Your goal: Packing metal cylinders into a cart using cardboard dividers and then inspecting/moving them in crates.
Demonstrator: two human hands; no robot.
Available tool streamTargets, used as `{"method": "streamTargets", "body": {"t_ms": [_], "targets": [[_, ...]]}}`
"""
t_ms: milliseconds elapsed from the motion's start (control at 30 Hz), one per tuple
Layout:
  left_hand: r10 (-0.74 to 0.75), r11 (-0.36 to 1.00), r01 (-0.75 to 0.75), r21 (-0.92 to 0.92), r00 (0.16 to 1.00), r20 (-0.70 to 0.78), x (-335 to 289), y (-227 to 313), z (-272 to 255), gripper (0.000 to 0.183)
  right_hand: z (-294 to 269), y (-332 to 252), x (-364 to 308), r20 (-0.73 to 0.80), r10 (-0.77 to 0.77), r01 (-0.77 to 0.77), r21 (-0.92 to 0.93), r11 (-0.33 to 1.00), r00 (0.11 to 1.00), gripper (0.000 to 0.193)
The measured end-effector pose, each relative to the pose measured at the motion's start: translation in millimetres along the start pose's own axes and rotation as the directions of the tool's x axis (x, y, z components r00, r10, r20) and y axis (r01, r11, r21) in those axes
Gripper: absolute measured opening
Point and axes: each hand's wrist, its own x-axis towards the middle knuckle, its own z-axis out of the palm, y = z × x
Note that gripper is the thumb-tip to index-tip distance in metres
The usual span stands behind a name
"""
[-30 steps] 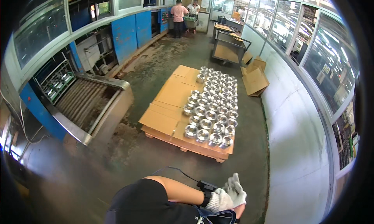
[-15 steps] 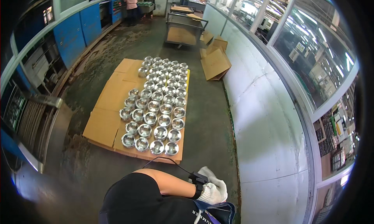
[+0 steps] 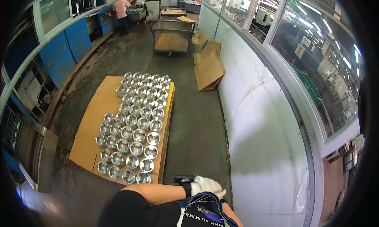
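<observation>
Close to my body at the lower edge, my left hand (image 3: 206,186) wears a white knitted glove and has a black strap and a small black device (image 3: 184,180) at the wrist. It lies across the front of me, against my right hand, whose forearm (image 3: 232,213) comes up from the lower right with a dark band. My right hand is mostly hidden behind the left one, and the fingers of both are unclear. The gathered edge of a blue denim apron (image 3: 205,198) sits just below the gloves. Shiny metal pistons (image 3: 136,148) stand in rows to the left, out of reach of both hands.
Brown cardboard (image 3: 87,124) lies under the pistons. Ahead stands a metal cart (image 3: 172,37), with folded cardboard (image 3: 209,71) leaning on the white wall (image 3: 260,128) at right. Blue cabinets (image 3: 57,65) line the left. Two people (image 3: 121,10) stand far off beside a machine.
My view has swung, so the pistons and cart sit further left, the pistons lower too. My gloved hands have drawn closer together near the apron, and my right forearm now shows.
</observation>
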Motion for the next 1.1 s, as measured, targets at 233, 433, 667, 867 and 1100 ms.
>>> {"method": "streamTargets", "body": {"t_ms": [233, 433, 667, 867, 1100], "targets": [[0.004, 0.956, -0.029, -0.293, 0.996, -0.084, 101, -72, -55, 0.067, -22, -54, 136, 0.184, 0.216, -0.272, 0.371, 0.888, 0.959, 0.038], [0.039, 0.912, -0.044, -0.408, 0.999, -0.02, 180, -132, -83, 0.064, -22, -69, 247, 0.225, 0.311, -0.383, 0.507, 0.772, 0.924, 0.041], [-0.227, 0.841, 0.074, -0.536, 0.948, -0.225, 279, -196, -187, 0.049, 49, -107, 453, 0.144, 0.379, -0.314, 0.842, 0.438, 0.914, 0.045], [0.015, 0.796, -0.061, -0.603, 0.997, -0.08, 337, -300, -301, 0.047, 63, -164, 590, 0.531, 0.165, -0.331, 0.234, 0.914, 0.831, 0.051], [-0.344, 0.522, -0.244, -0.817, 0.816, -0.464, 398, -431, -314, 0.048, 112, -267, 683, 0.47, 0.51, 0.193, -0.842, 0.503, 0.721, 0.075]]}}
